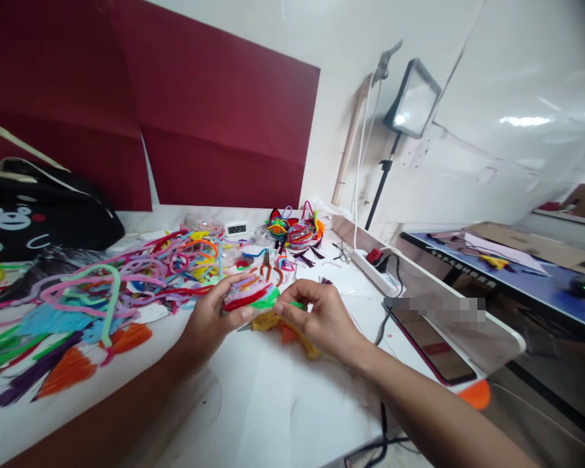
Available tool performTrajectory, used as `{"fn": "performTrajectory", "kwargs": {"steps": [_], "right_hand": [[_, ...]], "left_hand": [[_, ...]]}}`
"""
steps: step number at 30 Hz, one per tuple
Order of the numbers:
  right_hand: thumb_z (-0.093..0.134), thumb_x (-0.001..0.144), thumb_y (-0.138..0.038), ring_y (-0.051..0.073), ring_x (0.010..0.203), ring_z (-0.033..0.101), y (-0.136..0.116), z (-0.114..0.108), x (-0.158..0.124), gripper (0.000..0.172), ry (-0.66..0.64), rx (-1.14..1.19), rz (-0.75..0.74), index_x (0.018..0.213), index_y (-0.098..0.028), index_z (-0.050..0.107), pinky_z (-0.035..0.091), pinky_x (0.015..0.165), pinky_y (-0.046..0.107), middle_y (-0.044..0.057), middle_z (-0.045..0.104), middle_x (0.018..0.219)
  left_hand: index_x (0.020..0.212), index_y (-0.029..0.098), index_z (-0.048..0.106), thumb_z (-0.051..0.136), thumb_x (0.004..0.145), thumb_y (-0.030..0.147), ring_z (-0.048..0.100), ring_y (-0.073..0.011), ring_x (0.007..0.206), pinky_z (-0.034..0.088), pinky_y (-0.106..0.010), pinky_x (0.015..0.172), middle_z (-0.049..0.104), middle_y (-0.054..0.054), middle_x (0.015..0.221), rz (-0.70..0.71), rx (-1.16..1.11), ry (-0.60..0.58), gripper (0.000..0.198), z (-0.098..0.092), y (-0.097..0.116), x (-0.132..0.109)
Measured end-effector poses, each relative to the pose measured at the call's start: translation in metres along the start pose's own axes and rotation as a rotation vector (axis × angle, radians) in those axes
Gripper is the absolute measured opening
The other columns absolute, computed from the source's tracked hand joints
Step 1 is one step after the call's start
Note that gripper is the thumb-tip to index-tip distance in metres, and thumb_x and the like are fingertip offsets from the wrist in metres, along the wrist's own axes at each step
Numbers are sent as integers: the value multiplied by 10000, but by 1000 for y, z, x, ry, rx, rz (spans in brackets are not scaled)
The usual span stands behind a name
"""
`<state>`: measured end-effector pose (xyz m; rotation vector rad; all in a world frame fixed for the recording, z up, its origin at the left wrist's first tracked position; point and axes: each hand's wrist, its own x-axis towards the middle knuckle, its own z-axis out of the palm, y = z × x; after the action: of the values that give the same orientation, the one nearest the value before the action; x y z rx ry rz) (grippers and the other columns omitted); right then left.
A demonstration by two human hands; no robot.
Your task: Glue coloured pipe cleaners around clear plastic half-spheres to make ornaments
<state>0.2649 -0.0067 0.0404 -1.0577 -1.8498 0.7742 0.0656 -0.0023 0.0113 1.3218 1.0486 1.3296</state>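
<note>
My left hand [214,312] is closed around a striped pipe-cleaner craft piece [249,292] in red, lilac, white and green, held just above the white table. On its right side, my right hand [316,312] pinches a green pipe cleaner [297,305] at the green edge of the piece. Beneath both hands lies a yellow tool with a pointed tip and an orange part, which looks like a glue gun [268,323]; the right hand partly covers it. Just beyond the hands are orange-handled pliers [266,265].
A tangled heap of coloured pipe cleaners [151,273] and tassels [71,374] spreads over the left. Finished-looking striped crafts [299,234] and a small digital clock [236,229] stand behind. A power strip [377,273], black cable [384,325] and phone [433,344] lie right.
</note>
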Motion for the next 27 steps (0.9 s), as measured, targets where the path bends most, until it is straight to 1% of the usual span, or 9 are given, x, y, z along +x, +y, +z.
{"fn": "performTrajectory", "kwargs": {"steps": [6, 11, 15, 20, 24, 27], "right_hand": [[659, 828, -256, 143, 683, 594, -1, -2, -5, 91, 5, 95, -8, 798, -170, 665, 448, 628, 238, 21, 674, 747], [631, 844, -260, 129, 625, 574, -1, -4, -11, 107, -5, 118, 6, 784, -172, 638, 428, 591, 235, 15, 649, 729], [631, 839, -281, 119, 572, 554, 1, -3, -12, 123, 1, 158, 44, 781, -173, 634, 408, 562, 232, 2, 636, 674], [663, 813, -326, 106, 524, 498, 3, -1, -12, 180, -41, 284, 137, 740, -165, 625, 382, 539, 228, -18, 587, 573], [663, 819, -378, 90, 497, 434, 4, 1, -13, 226, -70, 350, 184, 756, -166, 617, 330, 495, 218, -24, 577, 567], [674, 814, -410, 86, 488, 404, 4, 3, -15, 255, -49, 324, 189, 751, -169, 618, 288, 466, 213, -26, 572, 560]], "left_hand": [[1233, 223, 590, 811, 636, 391, 562, -353, 1264, 536, -342, 920, 646, -89, 1328, -9, -47, -39, 658, 0, 2, -2], [1173, 253, 636, 802, 649, 403, 564, -355, 1258, 537, -342, 914, 656, -77, 1315, 11, -14, -112, 571, -2, 1, -1], [1179, 241, 635, 801, 646, 410, 602, -371, 1199, 542, -374, 896, 687, -97, 1254, -19, -15, -121, 584, -2, -1, -1], [1159, 245, 644, 813, 629, 388, 626, -344, 1151, 523, -362, 898, 715, -76, 1188, -60, -68, -101, 574, -1, -3, -5], [1136, 236, 653, 808, 610, 379, 640, -350, 1112, 518, -380, 887, 739, -72, 1099, -84, -107, -100, 567, 1, -1, -7], [1120, 223, 659, 798, 605, 383, 651, -358, 1083, 518, -400, 885, 745, -81, 1077, -102, -106, -108, 557, 2, 1, -6]]}}
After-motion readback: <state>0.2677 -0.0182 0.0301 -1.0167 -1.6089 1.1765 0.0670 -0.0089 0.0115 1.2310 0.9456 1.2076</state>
